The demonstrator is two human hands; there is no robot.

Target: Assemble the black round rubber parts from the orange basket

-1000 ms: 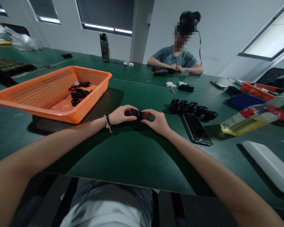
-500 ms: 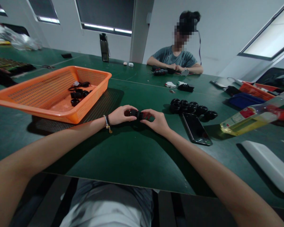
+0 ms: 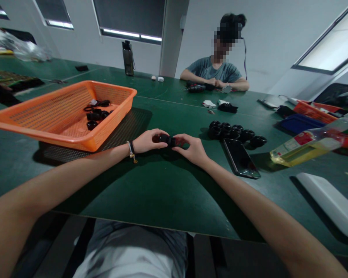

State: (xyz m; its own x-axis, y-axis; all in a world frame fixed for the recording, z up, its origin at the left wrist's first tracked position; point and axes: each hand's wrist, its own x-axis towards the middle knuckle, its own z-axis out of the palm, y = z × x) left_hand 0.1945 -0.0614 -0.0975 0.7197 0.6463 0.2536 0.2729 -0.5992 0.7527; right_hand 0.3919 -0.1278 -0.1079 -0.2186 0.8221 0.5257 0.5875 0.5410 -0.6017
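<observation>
No change from 0.5 s ago: left hand (image 3: 146,141), right hand (image 3: 191,148) both pinch black part (image 3: 166,139). Ring cluster (image 3: 236,132), phone (image 3: 240,157) right; orange basket (image 3: 60,133) left.

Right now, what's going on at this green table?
A person seated at the green table holds a small black part between both hands, the left hand and right hand gripping either end. More black ring-shaped parts sit in a cluster to the right beside a phone, and a few lie in the orange basket on the left. Across the table, another person works with their own hands.
</observation>
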